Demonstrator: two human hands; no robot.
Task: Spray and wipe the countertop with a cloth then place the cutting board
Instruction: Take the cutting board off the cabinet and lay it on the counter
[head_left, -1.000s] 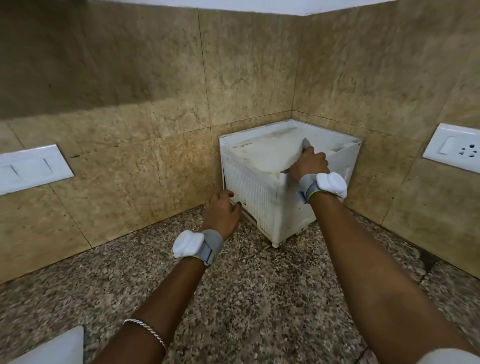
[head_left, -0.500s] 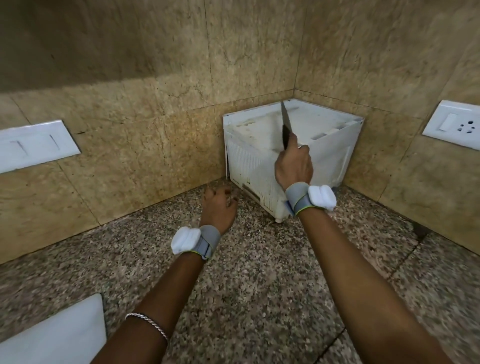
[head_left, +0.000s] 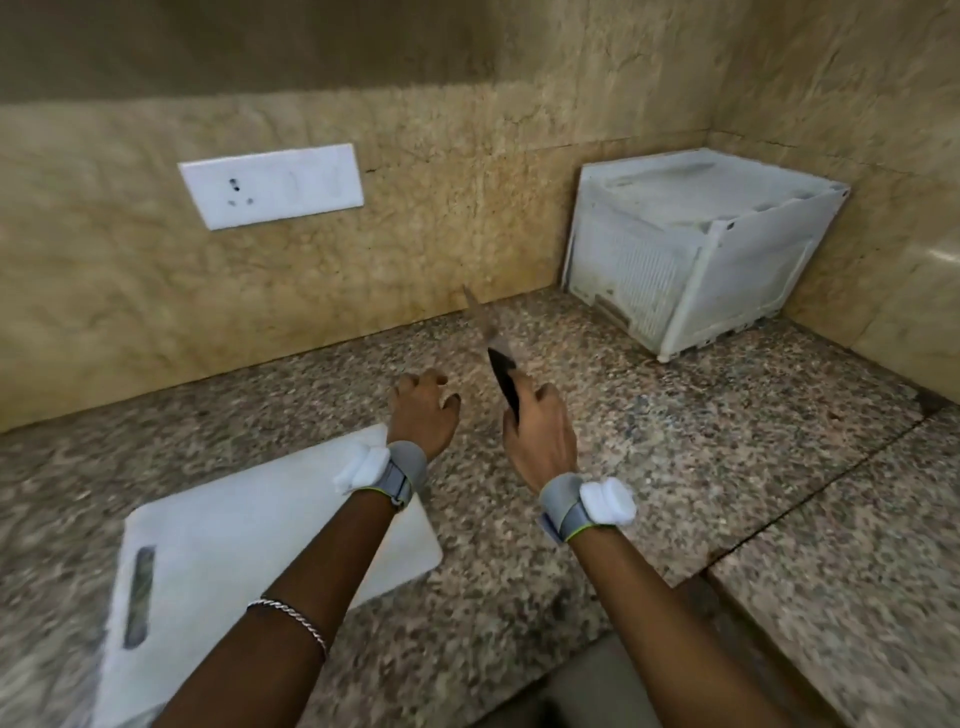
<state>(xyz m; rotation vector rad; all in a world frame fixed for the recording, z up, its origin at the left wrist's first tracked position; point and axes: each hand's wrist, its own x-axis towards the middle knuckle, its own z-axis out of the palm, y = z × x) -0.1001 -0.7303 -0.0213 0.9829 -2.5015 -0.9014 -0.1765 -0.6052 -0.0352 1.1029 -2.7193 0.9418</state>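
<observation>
My right hand (head_left: 540, 431) is curled round the dark handle of a knife (head_left: 505, 384). The blade points up and away from me toward the back wall (head_left: 415, 234), and it is too blurred for me to make out its edge. My left hand (head_left: 423, 415) is just beside it on the left, fingers loosely bent and holding nothing. It is over the speckled granite countertop (head_left: 701, 457), and I cannot tell whether the fingertips touch the stone.

The white cutting board (head_left: 234, 540) lies flat on the countertop at my lower left, set at a slant to the wall. Its slot handle (head_left: 139, 597) is at the end nearest the left edge of view. My left forearm crosses over the board's right side, and the wrist sits above its far corner. Each wrist carries a grey band with a white pod (left wristband (head_left: 382, 470), right wristband (head_left: 592, 506)), and a thin silver bracelet (head_left: 291, 618) rings my left forearm.

In the far right corner, where the two tiled walls meet, a white plastic box (head_left: 701, 249) with a slatted side stands on the countertop. It is well apart from both hands and from the board. A white switch plate (head_left: 270, 184) is fixed to the back wall above the counter, off to the left
</observation>
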